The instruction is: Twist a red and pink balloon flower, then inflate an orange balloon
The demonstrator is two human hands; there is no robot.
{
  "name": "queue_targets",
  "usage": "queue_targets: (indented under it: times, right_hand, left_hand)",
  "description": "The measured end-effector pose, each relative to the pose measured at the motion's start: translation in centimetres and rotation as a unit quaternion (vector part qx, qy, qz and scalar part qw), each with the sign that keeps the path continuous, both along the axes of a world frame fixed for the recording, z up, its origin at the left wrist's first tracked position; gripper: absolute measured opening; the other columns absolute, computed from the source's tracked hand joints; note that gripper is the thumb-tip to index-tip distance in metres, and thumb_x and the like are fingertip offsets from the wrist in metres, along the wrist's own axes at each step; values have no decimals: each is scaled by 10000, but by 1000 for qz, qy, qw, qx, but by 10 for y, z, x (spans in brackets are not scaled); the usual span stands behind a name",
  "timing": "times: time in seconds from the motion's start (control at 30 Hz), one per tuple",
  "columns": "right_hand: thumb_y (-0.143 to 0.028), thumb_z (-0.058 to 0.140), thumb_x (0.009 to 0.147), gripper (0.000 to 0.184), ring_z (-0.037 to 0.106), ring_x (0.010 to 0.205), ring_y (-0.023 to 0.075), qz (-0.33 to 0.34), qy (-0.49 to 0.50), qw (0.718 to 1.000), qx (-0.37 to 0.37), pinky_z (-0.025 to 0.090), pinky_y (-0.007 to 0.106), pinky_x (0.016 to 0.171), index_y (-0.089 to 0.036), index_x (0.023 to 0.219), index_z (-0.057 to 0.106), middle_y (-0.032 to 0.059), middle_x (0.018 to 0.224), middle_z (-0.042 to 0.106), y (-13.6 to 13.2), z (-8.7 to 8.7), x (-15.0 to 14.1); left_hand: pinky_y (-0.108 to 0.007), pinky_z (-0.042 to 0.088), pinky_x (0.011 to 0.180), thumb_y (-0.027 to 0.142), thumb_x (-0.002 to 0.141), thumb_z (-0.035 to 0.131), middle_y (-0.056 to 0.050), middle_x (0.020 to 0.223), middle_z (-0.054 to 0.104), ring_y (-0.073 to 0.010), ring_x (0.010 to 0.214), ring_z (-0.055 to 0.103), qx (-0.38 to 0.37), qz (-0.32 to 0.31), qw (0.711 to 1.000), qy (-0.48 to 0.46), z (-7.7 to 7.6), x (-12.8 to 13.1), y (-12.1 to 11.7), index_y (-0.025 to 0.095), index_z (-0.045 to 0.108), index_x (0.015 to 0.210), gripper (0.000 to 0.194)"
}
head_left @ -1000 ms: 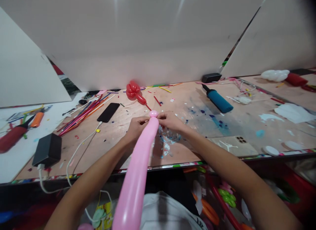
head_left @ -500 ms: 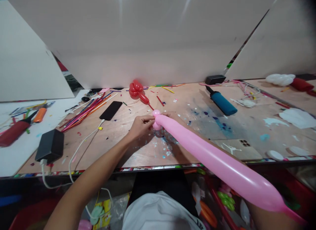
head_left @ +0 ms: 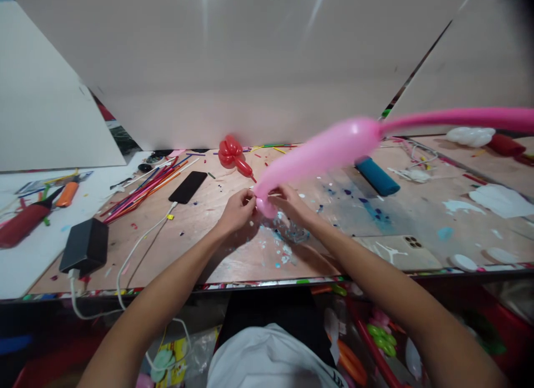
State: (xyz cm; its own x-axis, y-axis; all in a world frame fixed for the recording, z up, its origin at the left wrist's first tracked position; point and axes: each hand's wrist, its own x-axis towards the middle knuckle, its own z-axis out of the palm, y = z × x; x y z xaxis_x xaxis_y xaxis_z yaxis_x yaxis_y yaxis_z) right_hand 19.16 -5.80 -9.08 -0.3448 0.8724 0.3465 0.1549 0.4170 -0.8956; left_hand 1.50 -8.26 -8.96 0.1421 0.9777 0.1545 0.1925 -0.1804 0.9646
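Two hands, left and right, are pinching my balloon above the table; each grip closed on its knotted end, its long body now swinging up rightward, indicating twisting.

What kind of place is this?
Probably a balloon-craft workbench: the hands twist a long pink balloon, a finished red balloon figure lies by the wall, and a blue hand pump and thin uninflated balloons lie nearby.

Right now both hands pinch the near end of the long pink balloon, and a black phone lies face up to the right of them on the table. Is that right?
Not quite. In the head view the black phone lies left of the hands, beside the loose balloon sticks. Both the left hand and right hand do pinch the pink balloon at its near end.
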Motion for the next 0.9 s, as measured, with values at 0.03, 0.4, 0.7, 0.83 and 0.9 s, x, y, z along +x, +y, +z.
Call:
queue_targets:
  times: [0.03, 0.4, 0.7, 0.83, 0.9]
  right_hand:
    - [-449, 631, 832, 383, 651, 1028, 231, 14, 11, 1000, -4, 523, 361, 854, -177, 1099, 610, 106, 1121, 676, -2, 3, -1]
    - [-329, 560, 897, 214, 650, 901, 204, 17, -84, 996, 15, 516, 346, 840, -170, 1013, 644, 79, 1006, 713, -8, 12, 1]
    - [-354, 594, 874, 221, 638, 740, 165, 83, 31, 976, -197, 518, 278, 652, -177, 1001, 634, 61, 916, 713, -9, 13, 2]
    - [-370, 583, 878, 241, 646, 771, 165, 55, 24, 985, -164, 531, 280, 677, -194, 1042, 600, 55, 941, 701, -9, 9, -2]
    - [-382, 592, 875, 242, 651, 827, 175, 24, 4, 994, -105, 535, 291, 727, -197, 1029, 604, 61, 975, 698, -8, 7, -3]
  left_hand:
    - [-262, 420, 569, 305, 848, 579, -13, 671, 606, -124, 588, 535, 8, -1, 1000, 0, -2, 1, 0, 170, 634, 825, 148]
    - [-308, 353, 665, 297, 903, 513, -22, 742, 581, -161, 683, 491, 134, -16, 982, 130, -1, 3, -2, 211, 596, 794, 161]
    - [-320, 390, 682, 324, 928, 500, -59, 856, 667, -180, 730, 559, 141, -3, 972, 189, 5, -9, 4, 201, 636, 914, 184]
    - [-303, 438, 716, 350, 917, 529, -61, 881, 683, -164, 755, 588, 98, -38, 989, 100, 1, -5, 4, 178, 664, 917, 219]
    - [-299, 454, 722, 374, 898, 566, -61, 869, 686, -158, 757, 596, 67, -40, 996, 46, -3, -2, 6, 168, 680, 899, 235]
